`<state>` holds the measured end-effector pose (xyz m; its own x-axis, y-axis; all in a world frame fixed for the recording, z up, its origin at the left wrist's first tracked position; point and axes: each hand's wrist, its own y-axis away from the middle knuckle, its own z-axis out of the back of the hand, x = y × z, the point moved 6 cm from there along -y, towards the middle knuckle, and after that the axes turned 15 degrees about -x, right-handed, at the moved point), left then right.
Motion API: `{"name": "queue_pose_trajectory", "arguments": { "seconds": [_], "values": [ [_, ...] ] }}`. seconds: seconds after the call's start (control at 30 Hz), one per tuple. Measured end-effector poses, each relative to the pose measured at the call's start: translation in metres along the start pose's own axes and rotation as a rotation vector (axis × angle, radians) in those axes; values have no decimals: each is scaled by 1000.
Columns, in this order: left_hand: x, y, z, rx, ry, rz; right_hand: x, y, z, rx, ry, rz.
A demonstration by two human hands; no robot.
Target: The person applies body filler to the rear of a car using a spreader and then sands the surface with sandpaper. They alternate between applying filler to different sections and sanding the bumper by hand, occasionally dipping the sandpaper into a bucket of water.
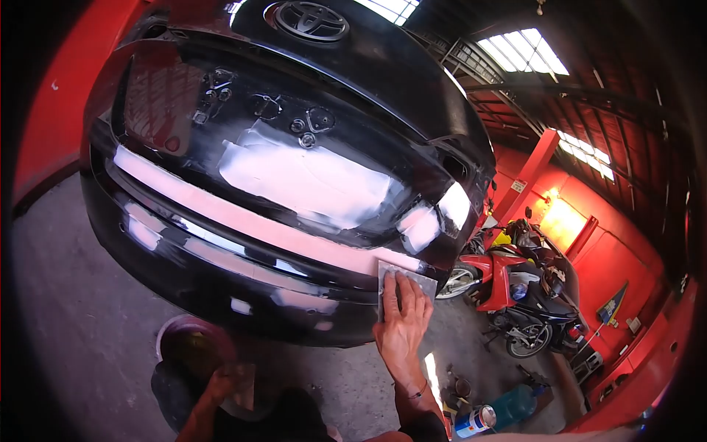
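Note:
My right hand (406, 309) presses a grey rectangular sanding sheet (426, 280) flat on the right end of the black car bumper (346, 322), its fingers laid over the sheet. Just above it runs a long pinkish filler strip (243, 221). Low in the view, my left hand (222, 384) holds a thin, flat, see-through piece (243, 394) in the shadow below the bumper. Beside that hand is a round tub (166, 335). A large pale filler patch (302, 180) covers the middle of the black rear panel.
Parked motorcycles (508, 287) stand at the right by a red wall (615, 258). On the floor at the lower right are a blue and white can (475, 421) and a teal container (513, 407). The trunk lid (390, 70) rises above the panel.

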<state>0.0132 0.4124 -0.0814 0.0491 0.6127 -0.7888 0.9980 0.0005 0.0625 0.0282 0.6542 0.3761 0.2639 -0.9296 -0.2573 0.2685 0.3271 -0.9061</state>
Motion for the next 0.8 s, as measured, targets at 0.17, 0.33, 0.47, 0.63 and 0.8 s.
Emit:
{"name": "queue_pose_trajectory", "arguments": {
  "seconds": [0.17, 0.33, 0.47, 0.63, 0.8],
  "values": [
    [-9, 2, -11, 12, 103, -18, -2, -3, -2, 5, -35, -5],
    [0, -2, -2, -155, -79, 10, -13, 1, -9, 59, 13, 9],
    [2, -3, -1, -117, -85, 30, -12, -6, -12, 45, 8, 21],
    [-4, -2, -5, -137, -62, 44, -8, -12, -18, 40, 1, 45],
    [1, -3, -1, -149, -119, 22, -9, -12, -19, 35, 9, 42]
  ]
}}
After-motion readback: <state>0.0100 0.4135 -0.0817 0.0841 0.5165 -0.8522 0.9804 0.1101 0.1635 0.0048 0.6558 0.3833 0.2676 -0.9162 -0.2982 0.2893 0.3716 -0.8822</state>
